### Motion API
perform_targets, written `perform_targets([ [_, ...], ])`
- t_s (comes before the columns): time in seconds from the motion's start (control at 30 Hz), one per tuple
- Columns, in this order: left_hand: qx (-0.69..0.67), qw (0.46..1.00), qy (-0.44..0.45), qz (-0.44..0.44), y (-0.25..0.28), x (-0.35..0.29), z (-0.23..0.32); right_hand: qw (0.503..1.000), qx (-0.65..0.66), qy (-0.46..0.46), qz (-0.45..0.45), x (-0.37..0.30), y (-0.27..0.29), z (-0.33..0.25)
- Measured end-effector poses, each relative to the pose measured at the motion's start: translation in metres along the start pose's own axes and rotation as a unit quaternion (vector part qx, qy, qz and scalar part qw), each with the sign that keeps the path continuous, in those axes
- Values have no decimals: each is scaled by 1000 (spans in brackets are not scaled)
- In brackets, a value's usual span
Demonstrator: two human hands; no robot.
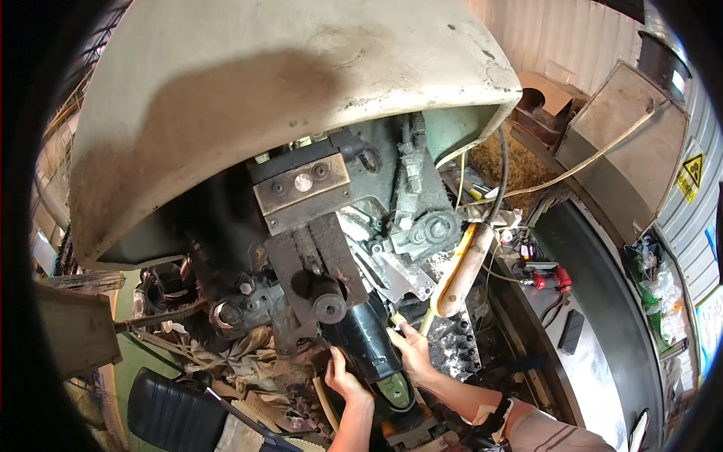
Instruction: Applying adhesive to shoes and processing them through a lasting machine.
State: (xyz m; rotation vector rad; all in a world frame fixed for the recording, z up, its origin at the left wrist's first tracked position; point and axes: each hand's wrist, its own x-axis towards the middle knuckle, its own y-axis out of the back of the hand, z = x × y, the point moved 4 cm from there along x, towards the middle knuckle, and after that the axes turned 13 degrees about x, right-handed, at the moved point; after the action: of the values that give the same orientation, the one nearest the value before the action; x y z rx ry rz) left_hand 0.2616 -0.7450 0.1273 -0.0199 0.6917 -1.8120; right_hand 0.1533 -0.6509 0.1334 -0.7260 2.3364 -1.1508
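Head view, looking down into an open machine head under a large cream-coloured cover (286, 98).

Far left: a flat grey-brown block (75, 328) juts in from the edge. Below it, a black padded seat (173, 414). Between seat and machine, crumpled dirty rags (241, 354) lie in a heap.

Centre-left: left hand (344, 379) comes up from the lower edge, fingers curled and pressed against the lower left side of the black cylindrical part (367, 339). Whether the fingers close around it or only push, cannot tell; the fingertips are hidden against the dark metal.

Centre: the black cylindrical part sits low in the machine, just below a round black boss (329, 307) on a dark steel bracket (316, 264). Long axis runs diagonally, upper end toward upper left under the bracket, lower end toward lower right, ending at a greenish tip (397, 390) between the two wrists. A brass-coloured plate (301, 184) is bolted above the bracket.

Centre-right: right hand (413, 350) lies on the right flank of the cylindrical part, fingers spread narrow, thumb up near a yellow-handled tool (452, 275). The hand presses flat rather than gripping. The tool leans steeply, its top toward upper right, just beside a grey cast fitting (425, 230).

Obstructions: bracket and boss overhang the part's upper end; the tool crowds its right side.

Right: black cable (502, 173), red clamp (553, 280) on a curved grey bench (602, 361), yellow warning sign (693, 169).
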Motion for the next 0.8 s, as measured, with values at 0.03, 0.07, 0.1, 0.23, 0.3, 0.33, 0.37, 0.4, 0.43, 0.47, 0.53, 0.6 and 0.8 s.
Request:
perform_targets([
  [0.03,-4,1000,14,7,2,3,-3,1000,11,-10,9,1,-1,1],
  [0.07,-8,999,28,14,5,5,-5,999,23,-19,17,1,-2,2],
  [0.1,-12,1000,20,4,1,5,-3,999,13,-33,28,3,0,0],
  [0.23,-47,996,71,-20,-3,4,-2,997,-4,-61,38,0,-2,-1],
  [0.3,-67,993,90,-28,-5,3,-1,997,4,-63,38,-6,-9,-5],
  [0.33,-87,990,108,-37,-7,2,0,997,12,-64,38,-8,-13,-7],
  [0.37,-87,990,109,-37,-9,0,3,997,12,-64,39,-9,-16,-7],
  [0.4,-89,988,122,-37,-12,-4,7,997,13,-65,47,-10,-17,-8],
  [0.43,-91,986,135,-38,-14,-6,8,996,14,-65,55,-10,-18,-9],
  [0.47,-91,986,135,-38,-14,-6,9,996,13,-65,55,-11,-21,-12],
  [0.53,-93,984,143,-55,-15,-6,9,995,21,-89,49,-15,-27,-16],
  [0.6,-36,989,135,-36,-8,-5,11,995,0,-89,52,-10,-15,-11],
  [0.8,214,919,-159,291,165,28,28,976,-148,-159,18,-27,23,-46],
])
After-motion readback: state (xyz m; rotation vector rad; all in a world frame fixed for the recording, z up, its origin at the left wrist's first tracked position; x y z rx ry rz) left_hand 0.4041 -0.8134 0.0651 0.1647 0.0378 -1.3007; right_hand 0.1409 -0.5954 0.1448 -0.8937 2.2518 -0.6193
